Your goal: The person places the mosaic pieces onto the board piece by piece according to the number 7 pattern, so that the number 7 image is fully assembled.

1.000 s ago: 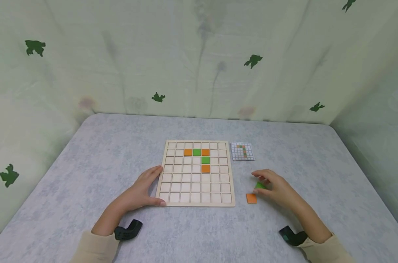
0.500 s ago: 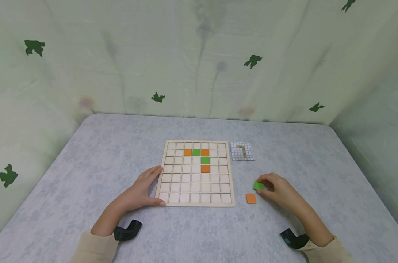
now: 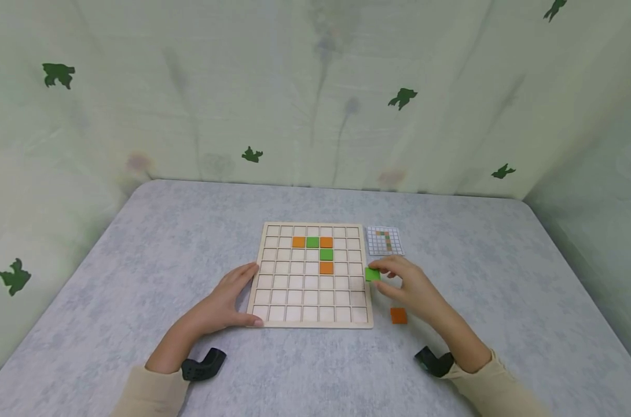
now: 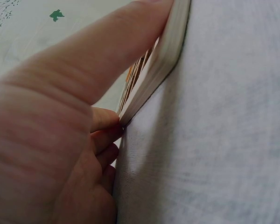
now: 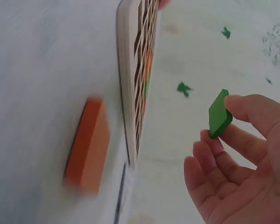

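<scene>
A square wooden grid board [image 3: 294, 298] lies on the table, with several orange and green tiles set in its upper cells. My left hand [image 3: 224, 301] rests at its lower left corner, fingers along the left edge and thumb on the near edge. In the left wrist view the thumb [image 4: 98, 51] lies along the board's side [image 4: 151, 84]. My right hand [image 3: 411, 286] pinches a green square tile [image 3: 373, 274] beside the board's right edge. The right wrist view shows that green tile [image 5: 219, 114] held by thumb and fingertips, raised off the table.
A loose orange tile [image 3: 399, 315] lies on the table right of the board, below my right hand. A small pattern card [image 3: 385, 241] with a printed grid sits by the board's upper right corner. Behind the table hangs a pale curtain [image 3: 315, 104].
My right hand has picked up the green tile from beside the orange one and carried it left and away from me to the board's right edge. The left hand stays put.
</scene>
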Tool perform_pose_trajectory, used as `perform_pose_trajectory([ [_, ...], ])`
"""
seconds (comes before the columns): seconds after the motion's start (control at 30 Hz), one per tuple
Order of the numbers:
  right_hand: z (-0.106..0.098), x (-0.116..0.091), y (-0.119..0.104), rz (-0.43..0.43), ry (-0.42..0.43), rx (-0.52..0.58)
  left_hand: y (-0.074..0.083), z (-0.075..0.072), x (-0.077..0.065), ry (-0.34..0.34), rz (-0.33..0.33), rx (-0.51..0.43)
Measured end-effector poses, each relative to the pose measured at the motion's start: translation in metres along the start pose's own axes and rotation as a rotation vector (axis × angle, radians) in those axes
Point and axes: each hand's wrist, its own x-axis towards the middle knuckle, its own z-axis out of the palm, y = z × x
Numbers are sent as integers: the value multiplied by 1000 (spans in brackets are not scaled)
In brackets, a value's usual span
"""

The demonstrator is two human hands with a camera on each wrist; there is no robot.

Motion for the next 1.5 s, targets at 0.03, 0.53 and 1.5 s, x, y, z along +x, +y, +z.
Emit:
perform_pose_trajectory([
  [0.03,4,4,-2,-8,-7,14,0,0,0,1,0,0],
  [0.53,67,40,0,47,-105,112,0,1,1,-4,-6,11],
  [1.5,-13,-29,13,11,-69,68,-1,1,1,2,11,23],
])
